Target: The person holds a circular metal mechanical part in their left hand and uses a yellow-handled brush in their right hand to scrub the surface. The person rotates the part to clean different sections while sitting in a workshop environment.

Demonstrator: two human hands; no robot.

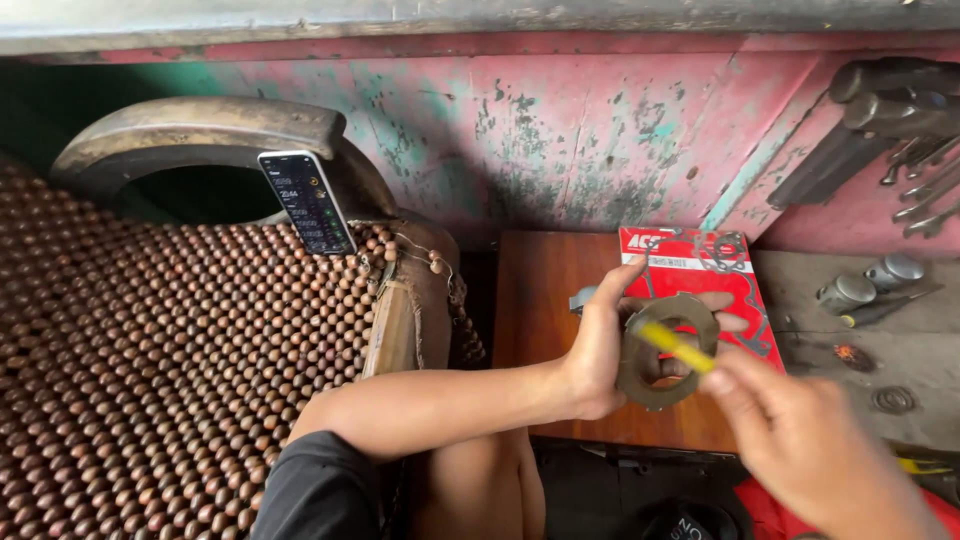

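Grey ring-shaped friction disc [668,352], held upright over a wooden board [545,300] in the left hand [600,345], thumb and fingers clamped on its rim. The right hand [800,440] pinches a yellow-handled tool [678,348] laid across the disc face; the step appears to be scraping or marking. Behind lies a red gasket packet [700,262]; its contents cannot be told. A phone [308,203] leans by a beaded seat cover [150,340].

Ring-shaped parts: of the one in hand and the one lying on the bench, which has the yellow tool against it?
The dull metal ring gripped by the left hand; the right hand lays the yellow tool across it. The small ring lies untouched on the grey bench.
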